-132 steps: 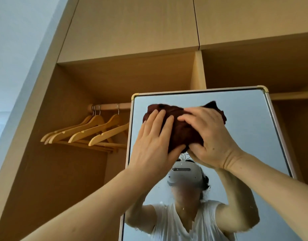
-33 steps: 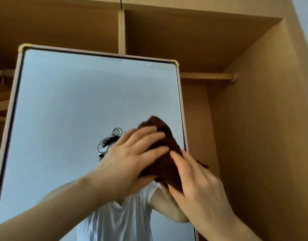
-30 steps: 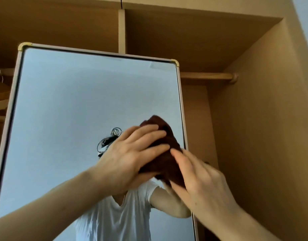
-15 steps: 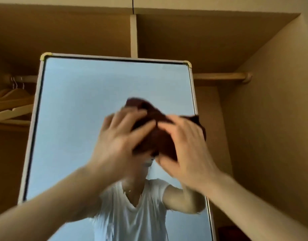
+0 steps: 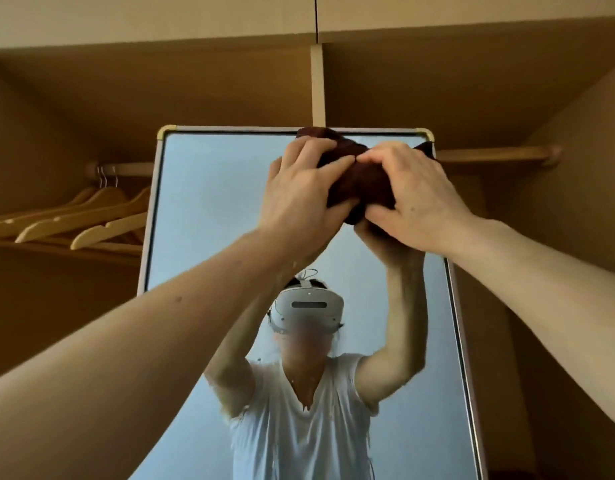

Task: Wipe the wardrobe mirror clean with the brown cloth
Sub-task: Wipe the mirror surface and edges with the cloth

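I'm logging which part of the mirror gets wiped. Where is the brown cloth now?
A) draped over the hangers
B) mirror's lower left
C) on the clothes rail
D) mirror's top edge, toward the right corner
D: the left hand and right hand hold the brown cloth against the mirror at its top edge, near the right corner.

Both arms stretched up and forward.
Left hand [image 5: 304, 202] and right hand [image 5: 415, 202], side by side, grip the brown cloth [image 5: 363, 180].
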Demonstrator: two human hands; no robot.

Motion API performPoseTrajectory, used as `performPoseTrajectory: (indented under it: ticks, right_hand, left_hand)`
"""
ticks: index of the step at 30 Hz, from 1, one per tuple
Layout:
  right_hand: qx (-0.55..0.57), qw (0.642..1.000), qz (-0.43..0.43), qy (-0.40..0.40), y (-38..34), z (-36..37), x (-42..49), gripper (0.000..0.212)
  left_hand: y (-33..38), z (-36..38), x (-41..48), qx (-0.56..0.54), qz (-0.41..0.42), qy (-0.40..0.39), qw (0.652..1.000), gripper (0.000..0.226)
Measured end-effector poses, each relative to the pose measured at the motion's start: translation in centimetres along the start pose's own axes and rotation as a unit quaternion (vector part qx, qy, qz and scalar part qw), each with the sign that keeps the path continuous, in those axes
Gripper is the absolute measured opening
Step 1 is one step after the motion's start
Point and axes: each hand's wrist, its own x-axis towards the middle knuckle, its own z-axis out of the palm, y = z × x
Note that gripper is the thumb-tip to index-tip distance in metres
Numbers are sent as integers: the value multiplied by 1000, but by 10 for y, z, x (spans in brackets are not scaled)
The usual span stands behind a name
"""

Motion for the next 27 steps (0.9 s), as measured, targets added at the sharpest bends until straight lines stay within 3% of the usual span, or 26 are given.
performPoseTrajectory:
  ticks: [3, 8, 11, 15, 19, 21, 24, 27]
  right_hand:
    - [-9, 999, 15, -29, -21, 4, -34, 62]
    - [-70, 987, -43, -135, -57, 15, -104, 63]
    - [-34, 996, -25, -83, -61, 20, -111, 60]
    - [27, 999, -16, -14, -58, 29, -115, 68]
    - [26, 999, -34, -5, -53, 31, -114, 73]
    - [26, 999, -34, -9, -52, 30, -114, 74]
    - [27, 999, -20, -21, -54, 28, -113, 74]
    - [4, 999, -30, -38, -57, 21, -108, 73]
  left_hand:
    - [4, -5, -37, -7, 17, -22, 1000, 51]
    - [13, -15, -125, -14, 89, -67, 994, 48]
    - [15, -26, -114, -21, 84, -133, 987, 51]
    - [5, -51, -88, -139, 55, -215, 965, 53]
    - [-10, -70, -80, -236, -101, -133, 957, 29]
    - [-27, -78, -78, -199, -167, -54, 964, 17]
    - [-62, -93, -77, -101, -224, 49, 968, 17]
    - [-88, -96, -78, -115, -342, 76, 930, 25]
